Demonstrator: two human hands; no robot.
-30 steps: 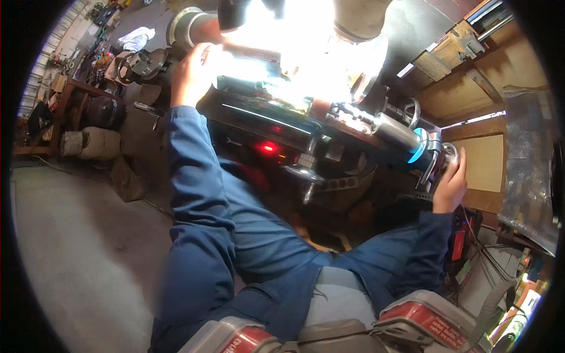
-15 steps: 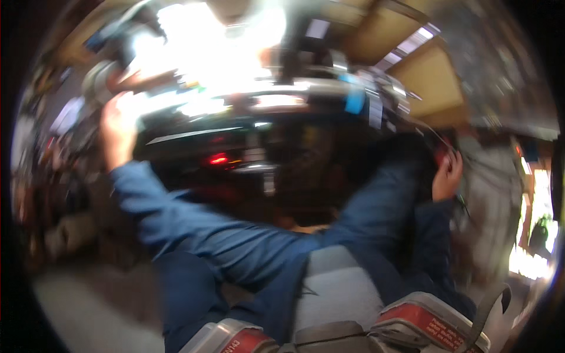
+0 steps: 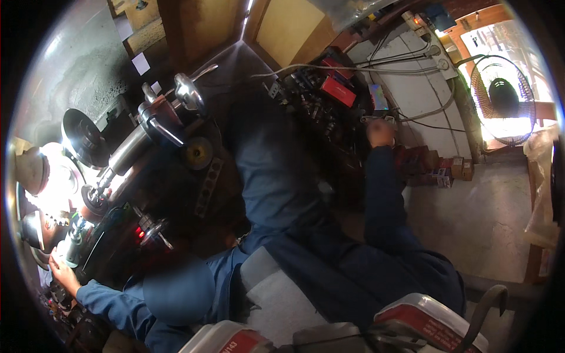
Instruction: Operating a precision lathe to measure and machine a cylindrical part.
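On the far left, my left hand reaches to the brightly lit end of a metal lathe. Its fingers look stretched out beside a grey-green part of the machine; whether they touch it is unclear. My right hand is out to the right, over a cluttered ledge of small metal tools. A small pale metal piece shows at its fingers, which are smeared and partly hidden. A shiny handwheel sits at the lathe's far end, and a smaller crank handle at its near side.
Red boxes lie among the tools, near hanging cables. Small cartons are stacked beyond my right hand. A wire-cage fan stands by the bright opening. A round black dish-shaped part is behind the lathe.
My view has swung to the right, so the lathe now lies at the left. My right arm reaches farther out to the ledge; my left hand stays at the lathe.
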